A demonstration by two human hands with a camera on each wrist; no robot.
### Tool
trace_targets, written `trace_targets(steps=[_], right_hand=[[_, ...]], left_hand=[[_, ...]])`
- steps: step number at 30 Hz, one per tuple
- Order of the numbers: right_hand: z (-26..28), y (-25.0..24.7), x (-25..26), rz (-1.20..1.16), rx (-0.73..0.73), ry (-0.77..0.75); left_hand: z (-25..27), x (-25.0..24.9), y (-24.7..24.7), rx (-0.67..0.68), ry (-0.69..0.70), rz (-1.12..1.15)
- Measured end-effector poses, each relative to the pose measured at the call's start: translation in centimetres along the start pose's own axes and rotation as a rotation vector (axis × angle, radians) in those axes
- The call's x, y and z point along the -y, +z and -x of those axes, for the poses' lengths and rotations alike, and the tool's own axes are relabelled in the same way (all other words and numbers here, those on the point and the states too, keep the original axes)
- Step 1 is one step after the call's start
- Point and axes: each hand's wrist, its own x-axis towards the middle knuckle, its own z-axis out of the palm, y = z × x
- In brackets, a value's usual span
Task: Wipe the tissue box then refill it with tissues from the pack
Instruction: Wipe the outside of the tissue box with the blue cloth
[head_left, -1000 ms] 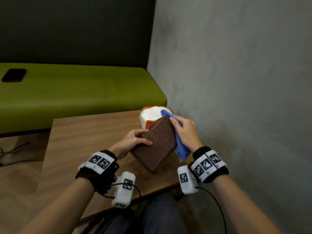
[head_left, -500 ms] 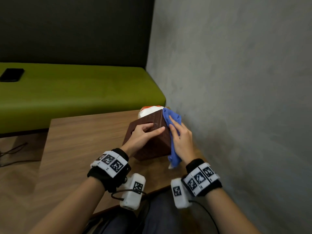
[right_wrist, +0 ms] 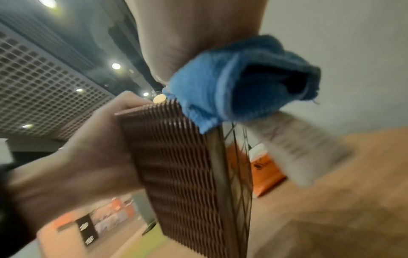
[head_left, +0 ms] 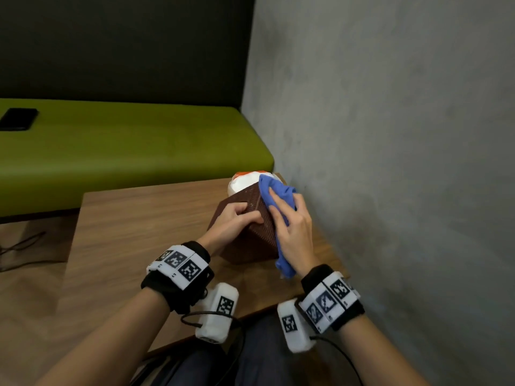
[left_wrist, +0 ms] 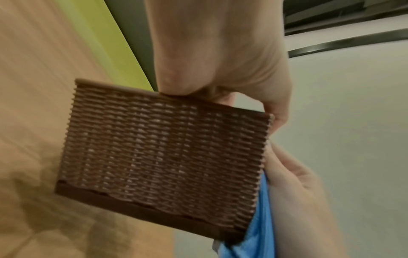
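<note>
A brown woven-pattern tissue box [head_left: 250, 238] [left_wrist: 159, 160] [right_wrist: 176, 174] stands tilted on the wooden table [head_left: 133, 232]. My left hand [head_left: 237, 221] grips its upper edge with curled fingers. With straight fingers my right hand [head_left: 292, 229] presses a blue cloth [head_left: 276, 190] [right_wrist: 232, 78] [left_wrist: 262, 227] flat against the box's right face. The cloth hangs out below the palm. Behind the box lies the white and orange tissue pack [head_left: 245, 181] [right_wrist: 264, 167], mostly hidden.
A grey wall [head_left: 390, 162] runs close along the table's right side. A green bench [head_left: 125, 146] stands behind the table with a black phone [head_left: 18, 119] on its left end. Cables lie on the floor at the left.
The box has been turned from leaning flat toward me to standing more upright. My left hand moved onto its top edge, and my right hand slid the cloth up along the right face.
</note>
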Motion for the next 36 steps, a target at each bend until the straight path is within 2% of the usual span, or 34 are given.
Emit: trace_targets(steps=[2, 4, 8, 11, 15, 17, 22, 24, 27, 29, 33, 36], right_hand=[[1.6, 0.2, 0.4, 0.009, 0.054, -0.082], [2.2, 0.0, -0.3, 0.038, 0.054, -0.093], [-0.6, -0.5, -2.0, 0.123, -0.09, 0.055], [-1.2, -0.6, -1.2, 0.049, -0.075, 0.121], [1.4, -0.4, 1.0, -0.019, 0.038, -0.058], [1.4, -0.5, 0.9, 0.023, 0.02, -0.075], [-1.9, -0.9, -0.5, 0.027, -0.07, 0.156], [-1.8, -0.9, 0.5, 0.005, -0.065, 0.093], [0.2, -0.7, 1.3, 0.023, 0.11, -0.069], [1.2, -1.1, 0.1, 0.057, 0.179, -0.144], [-1.0, -2.2, -2.1, 0.065, 0.123, -0.051], [-1.2, -2.2, -1.7, 0.051, 0.105, -0.083]], left_hand=[[-0.4, 0.0, -0.6, -0.039, -0.003, -0.013], [-0.5, 0.3, -0.8, -0.006, -0.033, -0.063], [0.6, 0.6, 0.2, 0.091, -0.079, -0.069], [0.7, 0.2, 0.2, 0.082, -0.088, -0.027], [0.1, -0.5, -0.6, 0.007, -0.06, 0.027], [0.1, -0.6, -0.6, 0.036, -0.056, 0.006], [0.5, -0.7, -0.1, 0.106, -0.098, 0.0], [0.2, -0.8, -0.2, 0.084, -0.101, -0.003], [-0.3, -0.8, -0.7, 0.043, -0.083, 0.021], [-0.1, -0.8, -0.9, 0.08, -0.063, -0.012], [0.7, -0.7, -1.3, 0.242, -0.079, -0.111], [0.1, -1.2, -1.8, 0.242, -0.084, -0.157]])
